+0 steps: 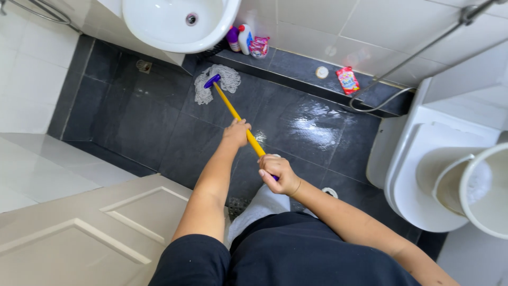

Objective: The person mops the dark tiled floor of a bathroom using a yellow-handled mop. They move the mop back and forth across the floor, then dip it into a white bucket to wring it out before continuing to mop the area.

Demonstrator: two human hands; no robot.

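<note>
Both hands are wrapped tight round the mop's yellow handle (239,117). The left hand (236,133) is clenched on it about midway along, knuckles up. The right hand (278,173) grips the near end, close to the body, with a bit of purple end cap poking out under the fingers.

The mop runs on a diagonal, its long axis going from lower right by the person up and left across the floor. It points away toward the wall under the sink. The stringy whitish mop head (217,83) sits flat on the dark tiled floor (132,122), fixed by a purple collar, just in front of the white sink (177,21).

Stuff around: past the mop head, a raised dark ledge (296,66) along the wall has a purple bottle (233,38), a white bottle with a red cap (245,39) and a pink pouch (259,46) bunched together. Further right on it are a small round white thing (321,72) and a red packet (347,80). A white toilet (423,159) with a white bucket (484,188) on its lid is on the right. A hose (381,103) loops down beside it. A pale door (90,233) stands at lower left. The floor looks wet and shiny near the middle.
</note>
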